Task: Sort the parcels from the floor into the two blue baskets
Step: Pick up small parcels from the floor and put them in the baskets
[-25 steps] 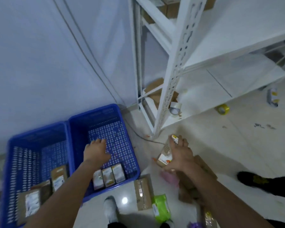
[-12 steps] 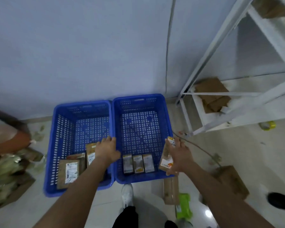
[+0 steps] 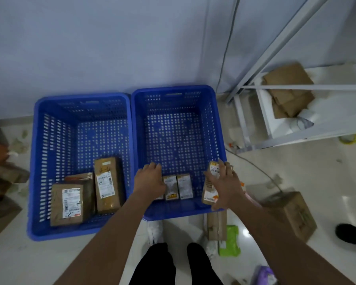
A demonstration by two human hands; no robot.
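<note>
From the head camera, two blue plastic baskets stand side by side on a glossy pale floor against a plain wall, their walls and bottoms pierced with rows of small holes. The left basket (image 3: 80, 165) holds three brown cardboard parcels (image 3: 108, 185) with white printed labels; the tallest lies with its long axis running away from the person, and a flatter one (image 3: 67, 203) sits beside it at the near left corner. In the right basket (image 3: 178, 149), small cardboard boxes (image 3: 178, 187) lie in a row along the near wall, each with its long axis pointing toward the far wall.

The right hand (image 3: 224, 188) grasps a slim rectangular carton (image 3: 211, 183) over the right basket's near right corner, fingers wrapped round its far side. The carton stands tilted, its long axis running from the near rim up and away, the white label at its far end. The left hand (image 3: 151, 178) hangs over the row of small boxes with fingers loosely curled downward; whether it touches a box cannot be told.

On the floor near the right basket lie a flat brown parcel (image 3: 216, 227), a bright green soft packet (image 3: 230, 241) and a larger cardboard box (image 3: 291, 214). A white metal shelf (image 3: 275, 112) stands at the right, with crumpled cardboard on its lowest board.
</note>
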